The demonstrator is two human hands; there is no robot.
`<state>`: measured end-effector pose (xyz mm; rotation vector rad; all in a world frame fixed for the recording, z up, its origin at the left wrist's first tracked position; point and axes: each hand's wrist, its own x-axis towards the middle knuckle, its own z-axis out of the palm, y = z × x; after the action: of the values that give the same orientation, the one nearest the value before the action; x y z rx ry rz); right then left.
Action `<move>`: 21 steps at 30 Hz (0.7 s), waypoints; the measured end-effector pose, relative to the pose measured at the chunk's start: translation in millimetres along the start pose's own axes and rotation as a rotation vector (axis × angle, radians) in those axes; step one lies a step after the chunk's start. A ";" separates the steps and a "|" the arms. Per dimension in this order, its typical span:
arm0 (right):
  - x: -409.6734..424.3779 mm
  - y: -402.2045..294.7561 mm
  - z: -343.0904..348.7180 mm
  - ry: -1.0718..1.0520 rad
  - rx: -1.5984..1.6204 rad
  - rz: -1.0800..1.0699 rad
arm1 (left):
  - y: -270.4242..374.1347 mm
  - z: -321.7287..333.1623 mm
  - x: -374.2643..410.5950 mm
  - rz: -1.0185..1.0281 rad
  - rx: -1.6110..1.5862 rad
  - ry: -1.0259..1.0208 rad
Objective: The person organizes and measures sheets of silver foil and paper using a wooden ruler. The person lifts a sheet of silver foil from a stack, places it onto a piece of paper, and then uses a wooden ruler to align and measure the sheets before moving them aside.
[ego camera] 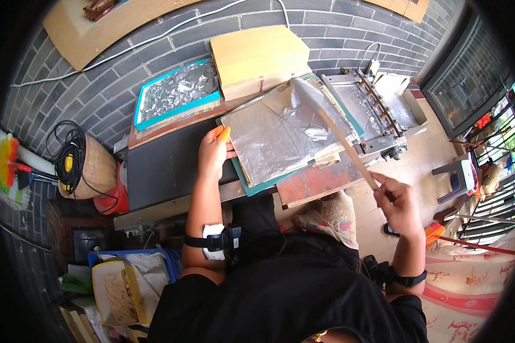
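Observation:
A stack of paper sheets topped with silver foil [270, 141] lies on a teal mat [262, 185] before me. At its left edge, my left hand [214, 148] pinches the stack, with orange covers on the fingertips. My right hand [397, 203] grips the near end of a thin, flat wooden stick [347, 148]. Motion blurs the stick, which slants over the right part of the stack. Near its far end, a flap of foil [302, 92] stands raised and creased; whether the stick touches it I cannot tell.
Behind the stack stand a yellow-topped block of paper [259, 53] and a blue-rimmed tray [143, 122] of foil scraps. A metal machine with a roller bar [382, 107] is at right. Left lie a coiled black cable [70, 158] and a woven basket [96, 176].

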<state>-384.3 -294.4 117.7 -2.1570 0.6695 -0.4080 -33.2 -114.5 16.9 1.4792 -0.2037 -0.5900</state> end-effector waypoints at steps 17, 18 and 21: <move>-33.2 -32.5 19.2 -0.216 -0.231 -0.215 | 11.7 2.2 -10.5 -0.043 -0.061 -0.041; -32.8 -30.6 17.7 -0.220 -0.214 -0.210 | 9.0 0.1 -6.9 -0.041 -0.013 -0.043; -33.5 -26.8 7.9 -0.252 -0.139 -0.177 | 1.6 3.6 -5.7 0.032 0.020 0.041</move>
<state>-398.7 -255.8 132.1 -2.3579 0.3771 -0.1804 -39.4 -114.9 20.2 1.5030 -0.2014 -0.5326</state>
